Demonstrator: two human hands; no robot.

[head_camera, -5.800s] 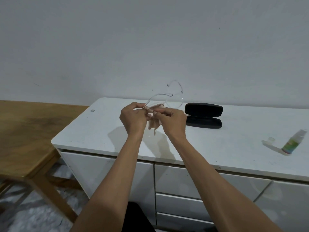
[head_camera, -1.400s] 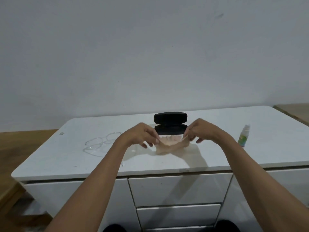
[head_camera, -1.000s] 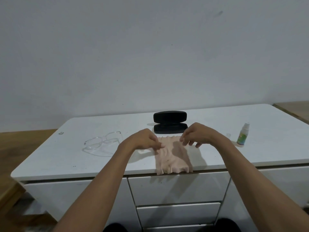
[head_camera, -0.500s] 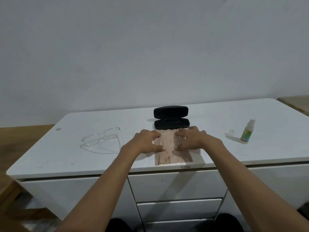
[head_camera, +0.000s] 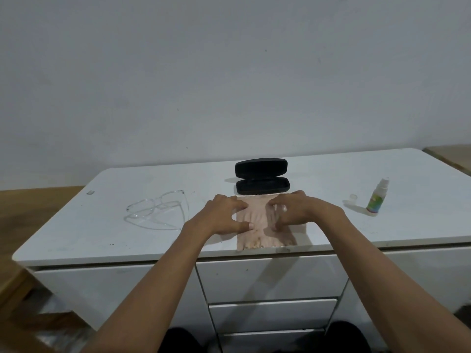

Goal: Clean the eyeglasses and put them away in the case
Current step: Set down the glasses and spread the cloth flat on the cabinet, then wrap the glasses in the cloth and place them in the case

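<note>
- We have both hands down on the wrinkled pale-pink cleaning cloth (head_camera: pixel 265 225), which is spread on the white desk (head_camera: pixel 382 238) at its front edge.
- Our left hand (head_camera: pixel 224 216) rests on the cloth's left side with its fingers bent, thumb lying across the fabric; our right hand (head_camera: pixel 297 210) rests on the right side, fingertips pressing down. Neither hand grasps anything; they look to be flattening the cloth.
- The clear-framed eyeglasses (head_camera: pixel 159 211) lie on the desk to the left of our left hand, apart from it, temples unfolded and reaching toward the front edge. Their long axis runs roughly left to right.
- The black hard-shell case (head_camera: pixel 262 178) stands open just behind the cloth, lid raised, its long axis also left to right.
- Our left hand is the nearer one to the eyeglasses, so we judge the coming reach goes leftward with it.
- A small spray bottle with a green label (head_camera: pixel 376 200) and its clear cap (head_camera: pixel 353 197) stand off to the right.
</note>
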